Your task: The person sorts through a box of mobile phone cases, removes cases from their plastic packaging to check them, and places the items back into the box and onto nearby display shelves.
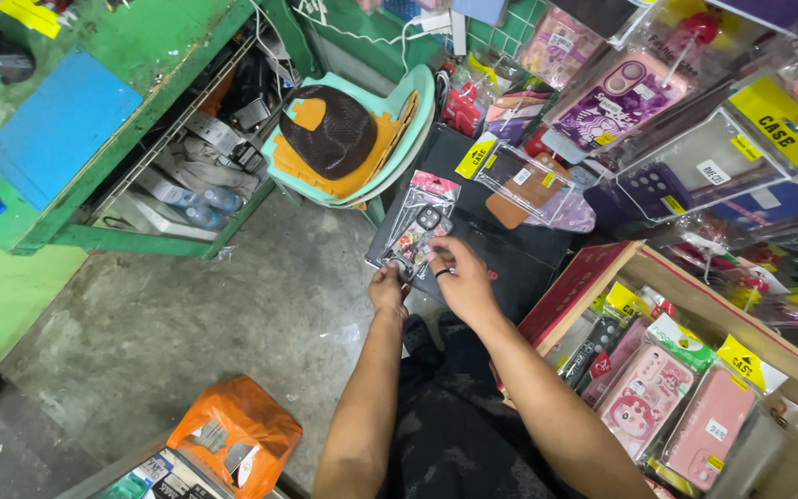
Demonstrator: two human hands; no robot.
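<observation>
- Left hand [386, 285] – fingers closed on the lower edge of a packaged phone case [422, 226], clear sleeve with a pink header and a patterned case inside.
- Right hand [462, 277] – pinching the same packet from its right side, dark ring on one finger; both hands hold it, none free.
- Packet sits in front of the person, above a black box [501, 254] that stands on the concrete floor [214, 323]; it looks tilted, top leaning away.
- Just right of the hands: a wooden box with a red side [602, 277], filled with upright packaged cases, pink ones nearest.
- Above right – more cases in clear bags hanging in rows [621, 102].
- Behind the packet: mint plastic chair [408, 111] with a brown-and-orange cushion.
- Left: green table [140, 46], wire shelf beneath with bottles and clutter.
- Bottom left: orange plastic bag [237, 430], well apart from the hands.
</observation>
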